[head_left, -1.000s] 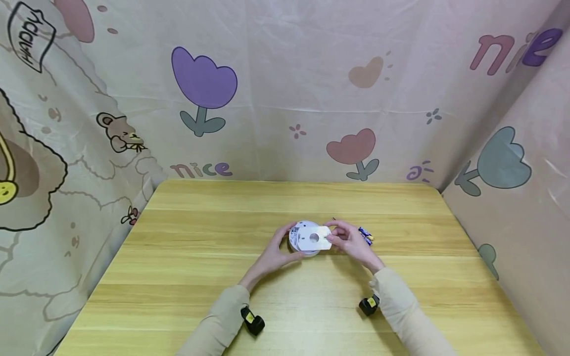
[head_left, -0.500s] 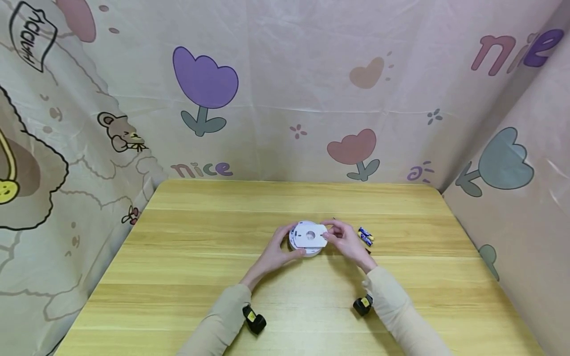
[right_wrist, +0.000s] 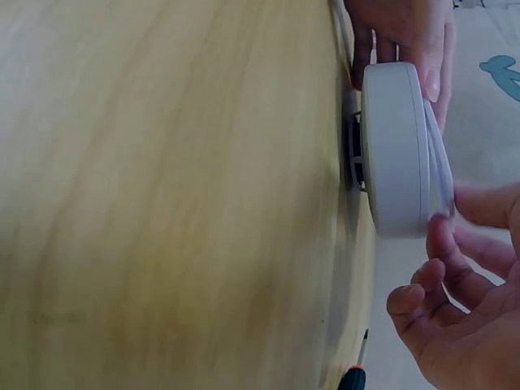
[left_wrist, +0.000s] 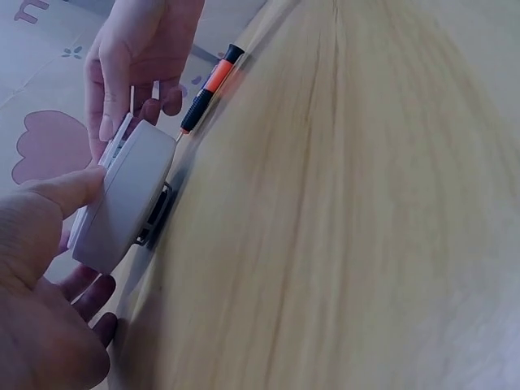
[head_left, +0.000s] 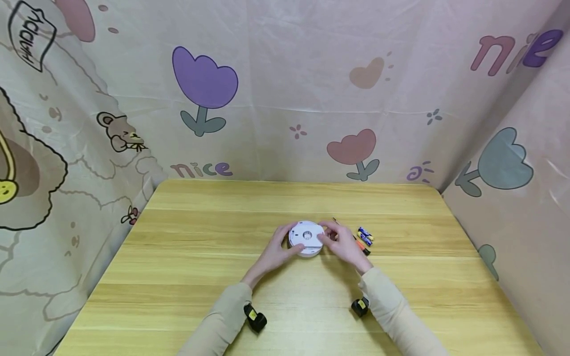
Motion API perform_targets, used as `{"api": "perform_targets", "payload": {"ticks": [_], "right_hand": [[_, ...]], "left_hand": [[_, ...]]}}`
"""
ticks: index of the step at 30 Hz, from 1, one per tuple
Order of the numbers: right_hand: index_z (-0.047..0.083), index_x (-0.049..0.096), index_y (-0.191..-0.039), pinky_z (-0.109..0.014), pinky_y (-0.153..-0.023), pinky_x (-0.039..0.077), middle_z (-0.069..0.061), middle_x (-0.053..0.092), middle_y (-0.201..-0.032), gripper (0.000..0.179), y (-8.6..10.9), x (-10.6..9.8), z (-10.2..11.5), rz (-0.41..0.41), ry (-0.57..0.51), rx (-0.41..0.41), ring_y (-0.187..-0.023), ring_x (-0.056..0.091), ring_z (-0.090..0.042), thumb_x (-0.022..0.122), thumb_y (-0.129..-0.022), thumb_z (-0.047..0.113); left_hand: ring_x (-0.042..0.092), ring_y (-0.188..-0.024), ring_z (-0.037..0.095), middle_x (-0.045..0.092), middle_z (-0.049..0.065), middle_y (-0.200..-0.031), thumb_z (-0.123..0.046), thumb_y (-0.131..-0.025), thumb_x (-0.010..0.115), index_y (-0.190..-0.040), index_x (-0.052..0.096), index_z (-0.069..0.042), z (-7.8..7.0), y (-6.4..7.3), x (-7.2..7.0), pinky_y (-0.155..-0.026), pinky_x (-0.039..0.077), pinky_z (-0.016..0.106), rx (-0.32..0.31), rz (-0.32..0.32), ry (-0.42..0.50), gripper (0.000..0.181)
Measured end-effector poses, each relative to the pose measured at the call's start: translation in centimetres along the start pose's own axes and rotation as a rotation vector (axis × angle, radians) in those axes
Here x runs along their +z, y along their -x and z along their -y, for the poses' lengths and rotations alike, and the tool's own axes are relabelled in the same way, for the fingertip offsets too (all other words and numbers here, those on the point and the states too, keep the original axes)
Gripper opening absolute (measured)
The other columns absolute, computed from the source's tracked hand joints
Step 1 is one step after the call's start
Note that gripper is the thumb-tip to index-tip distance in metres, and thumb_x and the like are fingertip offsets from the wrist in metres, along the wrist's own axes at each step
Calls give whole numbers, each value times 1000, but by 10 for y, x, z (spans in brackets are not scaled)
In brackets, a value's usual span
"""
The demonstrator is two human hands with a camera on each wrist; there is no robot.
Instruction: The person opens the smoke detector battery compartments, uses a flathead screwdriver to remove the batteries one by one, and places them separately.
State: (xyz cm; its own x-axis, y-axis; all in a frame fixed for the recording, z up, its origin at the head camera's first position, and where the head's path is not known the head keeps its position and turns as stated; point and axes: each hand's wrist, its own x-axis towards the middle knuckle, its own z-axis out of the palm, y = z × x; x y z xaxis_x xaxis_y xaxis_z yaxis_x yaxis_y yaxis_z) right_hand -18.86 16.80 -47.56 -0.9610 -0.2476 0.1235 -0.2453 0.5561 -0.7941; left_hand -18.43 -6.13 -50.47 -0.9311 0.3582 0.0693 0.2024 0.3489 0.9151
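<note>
A round white smoke detector (left_wrist: 138, 191) lies face down, its slotted black-and-white dome underneath. My left hand (head_left: 277, 251) holds its left side, thumb over the top edge and fingers round the far side. On its upturned back lies a flat white mounting plate (right_wrist: 439, 158) with a round hole in the middle. My right hand (head_left: 345, 244) pinches the plate's right edge between thumb and forefinger. In the right wrist view the plate sits at a slant, its near end lifted off the detector's back. The other fingers of my right hand are curled below.
To the right of my right hand lies a screwdriver (head_left: 362, 247) with an orange and black handle, partly hidden by that hand. Blue and yellow batteries (head_left: 366, 236) lie just beyond it. A printed curtain (head_left: 276, 99) hangs behind the wooden table (head_left: 191, 237).
My right hand has slid the plate left, from overhanging the right edge to lying over the detector's back. More of the screwdriver and batteries shows. The left hand has hardly moved.
</note>
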Motion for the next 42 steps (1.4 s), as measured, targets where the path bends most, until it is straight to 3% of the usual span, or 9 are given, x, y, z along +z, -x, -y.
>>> {"api": "perform_targets", "payload": {"ticks": [10, 16, 24, 31, 36, 42], "right_hand": [[-1, 58, -135, -26, -72, 51, -7, 64, -92, 62, 6, -3, -7, 66, 51, -91, -83, 59, -16, 84, -81, 17], [4, 56, -139, -30, -77, 55, -8, 64, -101, 65, 9, -3, -11, 92, 54, -79, -90, 62, -20, 83, -82, 20], [0, 57, -138, -33, -76, 55, -14, 66, -106, 63, 6, -2, -12, 110, 36, -115, -89, 63, -23, 82, -84, 21], [2, 54, -141, -30, -79, 55, -16, 63, -111, 65, 4, -3, -14, 134, 18, -71, -89, 62, -17, 80, -85, 22], [1, 51, -144, -23, -75, 53, -16, 63, -106, 65, 3, -4, -17, 152, 3, -74, -84, 60, -14, 78, -88, 19], [2, 52, -143, -22, -74, 52, -14, 65, -102, 64, 1, -5, -18, 167, 0, -68, -82, 60, -13, 78, -87, 19]], "left_hand": [[34, -148, 38, 39, 17, -157, -30, -92, 73, -154, 40, -14, 0, -1, -4, -122, 24, 62, 4, 36, -32, 71], [38, -147, 35, 45, 13, -155, -32, -89, 76, -150, 45, -14, 1, -1, -5, -123, 26, 59, -1, 32, -24, 71], [38, -148, 30, 49, 8, -154, -32, -87, 79, -147, 48, -16, 2, -2, -7, -124, 26, 55, -35, 24, -12, 69], [43, -144, 32, 52, 10, -151, -29, -86, 80, -145, 50, -13, 2, -3, -6, -122, 30, 56, -31, 8, 20, 68], [48, -140, 30, 54, 9, -149, -29, -84, 81, -143, 52, -15, 1, -2, -4, -120, 33, 54, -56, -8, 15, 67], [50, -139, 30, 55, 10, -148, -29, -85, 80, -143, 53, -15, 1, -2, -4, -119, 36, 54, -42, -14, -1, 66]]}}
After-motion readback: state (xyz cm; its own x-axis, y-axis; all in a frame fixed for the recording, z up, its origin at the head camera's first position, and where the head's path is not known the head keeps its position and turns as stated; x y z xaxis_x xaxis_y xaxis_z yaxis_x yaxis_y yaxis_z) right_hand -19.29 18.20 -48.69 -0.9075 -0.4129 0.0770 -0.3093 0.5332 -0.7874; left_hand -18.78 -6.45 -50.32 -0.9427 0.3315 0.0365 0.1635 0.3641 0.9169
